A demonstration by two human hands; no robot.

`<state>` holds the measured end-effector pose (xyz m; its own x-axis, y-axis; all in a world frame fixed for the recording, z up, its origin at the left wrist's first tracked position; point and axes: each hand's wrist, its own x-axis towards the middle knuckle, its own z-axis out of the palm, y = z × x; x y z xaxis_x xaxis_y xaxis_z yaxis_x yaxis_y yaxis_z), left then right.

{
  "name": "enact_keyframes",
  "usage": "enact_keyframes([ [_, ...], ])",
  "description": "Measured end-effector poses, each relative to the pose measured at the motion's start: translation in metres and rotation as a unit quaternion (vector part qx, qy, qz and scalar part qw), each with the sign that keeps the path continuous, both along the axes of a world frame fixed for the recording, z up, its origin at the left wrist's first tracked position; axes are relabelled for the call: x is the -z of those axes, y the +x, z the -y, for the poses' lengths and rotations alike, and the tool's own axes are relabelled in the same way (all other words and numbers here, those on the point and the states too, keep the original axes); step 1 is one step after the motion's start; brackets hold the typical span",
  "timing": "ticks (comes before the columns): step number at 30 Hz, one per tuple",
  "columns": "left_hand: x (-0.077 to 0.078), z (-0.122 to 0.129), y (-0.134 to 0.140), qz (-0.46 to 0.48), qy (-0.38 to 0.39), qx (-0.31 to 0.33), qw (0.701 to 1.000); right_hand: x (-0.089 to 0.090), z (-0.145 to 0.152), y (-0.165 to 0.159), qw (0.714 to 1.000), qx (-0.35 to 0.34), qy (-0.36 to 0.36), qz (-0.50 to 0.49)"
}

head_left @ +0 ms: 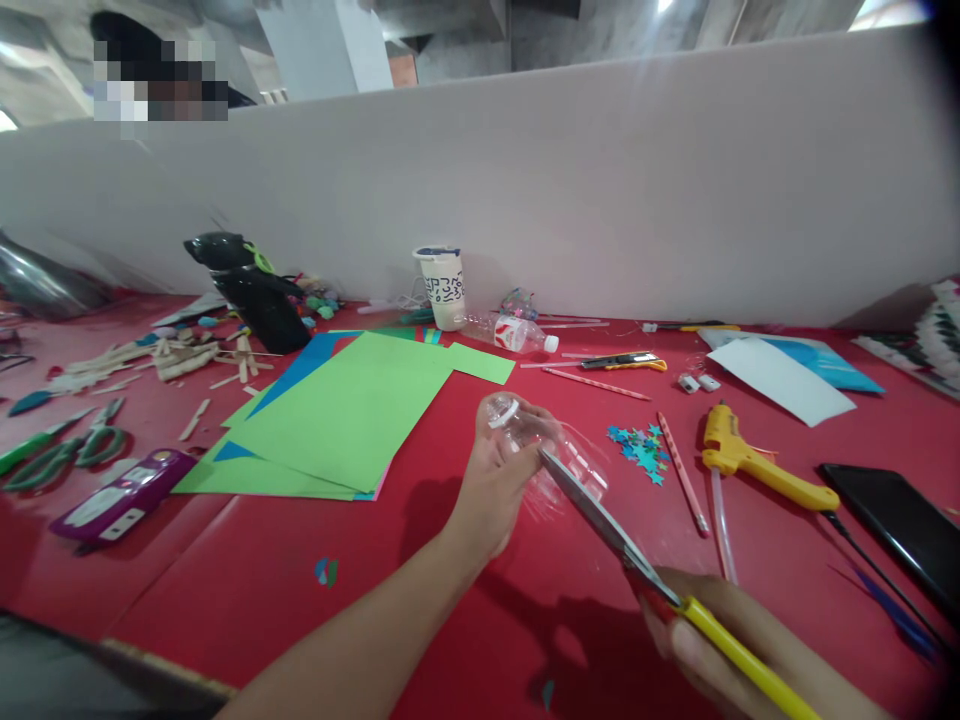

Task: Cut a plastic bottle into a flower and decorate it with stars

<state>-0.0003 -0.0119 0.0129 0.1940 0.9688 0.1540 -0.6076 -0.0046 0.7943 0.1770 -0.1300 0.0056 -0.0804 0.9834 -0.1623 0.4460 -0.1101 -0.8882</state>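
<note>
Scissors [592,508] have their tip right by the left thumb — if the slick bottle slips or bends, that thumb could get cut. The left hand [495,490] pinches the clear bottle [586,466], mid-frame; the right hand [739,612] grips the scissors, lower right. Red table [247,590] below, messy — pale wall [675,170] across the top.

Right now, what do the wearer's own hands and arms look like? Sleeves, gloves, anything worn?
Left hand: no glove. Left forearm: no sleeve, watch or band shows, down to where the picture cuts it off. Right hand: no glove either; little of that arm is in view, and no sleeve shows. No cables or markings visible on either.
</note>
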Motion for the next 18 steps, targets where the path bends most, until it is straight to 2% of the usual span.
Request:
enact_keyframes([
  [10,0.0005,-0.0003,-0.0008,-0.013,0.017,0.004,1.000,0.0042,0.0001,-0.0005,1.000,0.007,0.002,0.003],
  [18,0.0036,0.0009,0.0001,-0.006,0.036,0.026,0.999,-0.0033,-0.0016,-0.0022,1.000,-0.009,0.005,0.006],
])
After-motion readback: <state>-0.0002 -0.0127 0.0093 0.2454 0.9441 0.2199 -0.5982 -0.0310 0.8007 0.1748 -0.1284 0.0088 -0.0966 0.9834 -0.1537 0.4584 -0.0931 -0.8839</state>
